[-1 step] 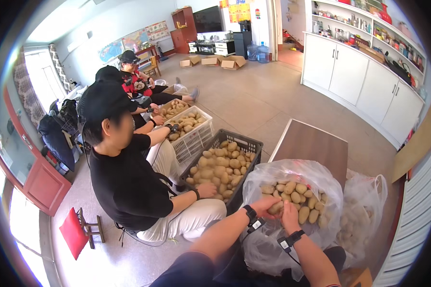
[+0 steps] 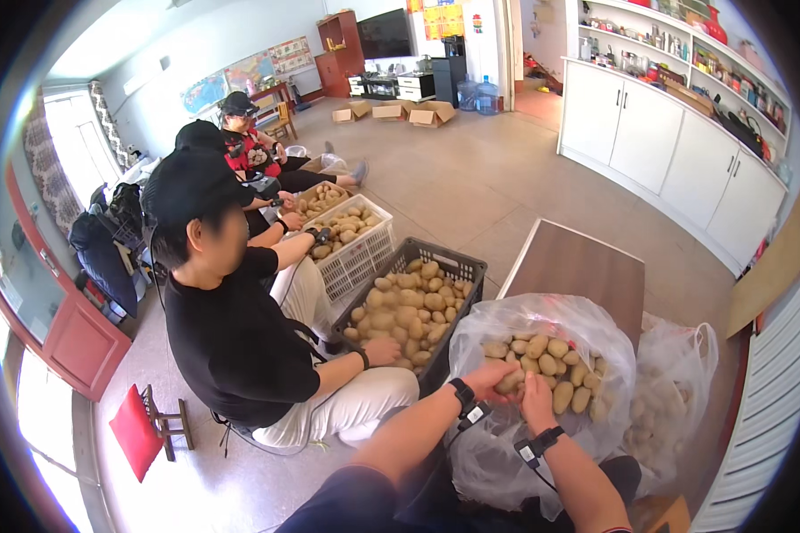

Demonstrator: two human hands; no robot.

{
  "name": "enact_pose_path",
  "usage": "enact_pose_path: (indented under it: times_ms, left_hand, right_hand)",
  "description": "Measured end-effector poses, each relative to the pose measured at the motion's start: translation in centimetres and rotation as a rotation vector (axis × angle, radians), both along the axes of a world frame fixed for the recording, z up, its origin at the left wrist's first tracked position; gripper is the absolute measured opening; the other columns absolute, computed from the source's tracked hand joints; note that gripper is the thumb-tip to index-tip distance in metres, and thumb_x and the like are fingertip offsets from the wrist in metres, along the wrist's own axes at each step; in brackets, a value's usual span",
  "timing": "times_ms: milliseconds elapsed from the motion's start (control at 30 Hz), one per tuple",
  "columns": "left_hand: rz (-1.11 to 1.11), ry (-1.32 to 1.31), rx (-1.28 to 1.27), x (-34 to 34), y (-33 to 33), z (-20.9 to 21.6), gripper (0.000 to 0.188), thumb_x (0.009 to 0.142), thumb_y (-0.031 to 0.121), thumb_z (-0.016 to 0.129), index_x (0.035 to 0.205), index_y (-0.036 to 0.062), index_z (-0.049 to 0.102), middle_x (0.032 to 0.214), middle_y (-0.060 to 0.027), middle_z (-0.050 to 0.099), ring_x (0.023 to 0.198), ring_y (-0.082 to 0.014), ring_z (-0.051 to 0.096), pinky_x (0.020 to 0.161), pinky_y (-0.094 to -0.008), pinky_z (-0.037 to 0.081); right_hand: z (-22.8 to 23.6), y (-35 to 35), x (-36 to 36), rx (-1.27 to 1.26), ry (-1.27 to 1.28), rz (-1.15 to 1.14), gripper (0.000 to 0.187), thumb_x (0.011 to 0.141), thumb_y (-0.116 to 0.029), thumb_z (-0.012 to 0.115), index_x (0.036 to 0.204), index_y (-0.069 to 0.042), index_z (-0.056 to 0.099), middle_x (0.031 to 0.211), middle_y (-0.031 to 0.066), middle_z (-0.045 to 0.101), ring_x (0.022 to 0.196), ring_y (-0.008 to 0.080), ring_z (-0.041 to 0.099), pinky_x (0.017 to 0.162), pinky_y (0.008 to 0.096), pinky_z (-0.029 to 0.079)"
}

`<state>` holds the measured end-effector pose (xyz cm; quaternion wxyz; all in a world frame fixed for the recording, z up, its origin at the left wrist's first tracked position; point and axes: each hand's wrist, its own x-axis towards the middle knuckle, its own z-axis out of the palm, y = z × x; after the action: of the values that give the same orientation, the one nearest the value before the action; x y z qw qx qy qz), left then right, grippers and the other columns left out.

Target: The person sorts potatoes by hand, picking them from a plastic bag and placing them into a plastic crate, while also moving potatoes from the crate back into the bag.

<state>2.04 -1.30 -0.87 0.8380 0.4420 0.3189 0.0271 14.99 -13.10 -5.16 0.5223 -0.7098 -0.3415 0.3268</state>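
Observation:
Over the mouth of a clear plastic bag (image 2: pixel 596 333), my left hand (image 2: pixel 486 379) and my right hand (image 2: pixel 535 401) come together with a potato (image 2: pixel 510 383) between them. The fingers of both are closed about it, and its underside is hidden. Loose potatoes (image 2: pixel 551 360) lie inside the bag just beyond my fingers. Each wrist wears a black band with a small device and a cable.
A black crate (image 2: pixel 468 258) of potatoes stands left of the bag, a person in black beside it. Beyond are a white crate (image 2: pixel 382 240) and more people. A brown low table (image 2: pixel 587 266) stands behind the bag; another filled bag (image 2: pixel 667 409) sits at right.

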Motion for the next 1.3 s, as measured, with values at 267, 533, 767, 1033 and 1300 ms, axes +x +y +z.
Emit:
enact_pose_path:
  times_ms: [267, 533, 767, 1033, 1300]
  left_hand:
    - [0.416, -0.032, -0.087, -0.9, 3.8, -1.3, 0.037, 0.097, 0.043, 0.049, 0.114, 0.011, 0.054, 0.093, -0.0077, 0.064, 0.064, -0.0214, 0.063, 0.049, -0.0311, 0.052]
    - [0.816, -0.181, -0.069, -5.9, 7.0, -2.5, 0.029, 0.099, 0.036, 0.049, 0.113, 0.0122, 0.056, 0.099, -0.0049, 0.062, 0.086, -0.0253, 0.063, 0.063, -0.0384, 0.055]
    - [1.082, -0.242, -0.221, -8.3, 9.4, -3.1, 0.023, 0.097, 0.028, 0.049, 0.111, 0.0101, 0.055, 0.104, -0.0089, 0.058, 0.091, -0.0242, 0.058, 0.065, -0.0375, 0.058]
    - [0.514, 0.449, 0.876, -8.2, 10.0, -4.5, 0.052, 0.091, 0.005, 0.057, 0.14, 0.0068, 0.038, 0.127, -0.0185, 0.047, 0.106, -0.0344, 0.059, 0.087, -0.043, 0.052]
    - [1.286, -0.563, -0.204, -13.5, 12.8, -6.0, 0.071, 0.089, 0.001, 0.052, 0.149, 0.0166, 0.017, 0.121, -0.0164, 0.047, 0.089, -0.0322, 0.06, 0.078, -0.0431, 0.055]
  right_hand:
    - [-1.7, -4.8, 0.7, -0.092, -0.688, 0.164, 0.035, 0.084, -0.02, 0.066, 0.113, -0.002, 0.056, 0.097, 0.0171, 0.061, 0.087, 0.0351, 0.063, 0.073, 0.0433, 0.051]
    - [-0.5, -7.0, 0.6, -0.32, -0.831, 0.299, 0.049, 0.078, -0.015, 0.069, 0.124, -0.009, 0.052, 0.126, 0.0177, 0.049, 0.104, 0.0394, 0.058, 0.085, 0.047, 0.05]
    - [1.1, -7.3, 1.6, -0.311, -0.91, 0.349, 0.047, 0.08, -0.01, 0.067, 0.124, -0.011, 0.051, 0.117, 0.016, 0.051, 0.097, 0.0381, 0.06, 0.078, 0.046, 0.052]
    - [1.1, -7.6, 1.6, -0.405, -0.92, 0.307, 0.048, 0.077, -0.011, 0.07, 0.121, -0.013, 0.053, 0.119, 0.0129, 0.049, 0.1, 0.0352, 0.06, 0.08, 0.0446, 0.052]
    - [0.4, -5.3, -1.6, -0.284, -0.946, 0.426, 0.05, 0.077, -0.011, 0.07, 0.123, -0.013, 0.052, 0.118, 0.0146, 0.048, 0.097, 0.0359, 0.06, 0.079, 0.0448, 0.053]
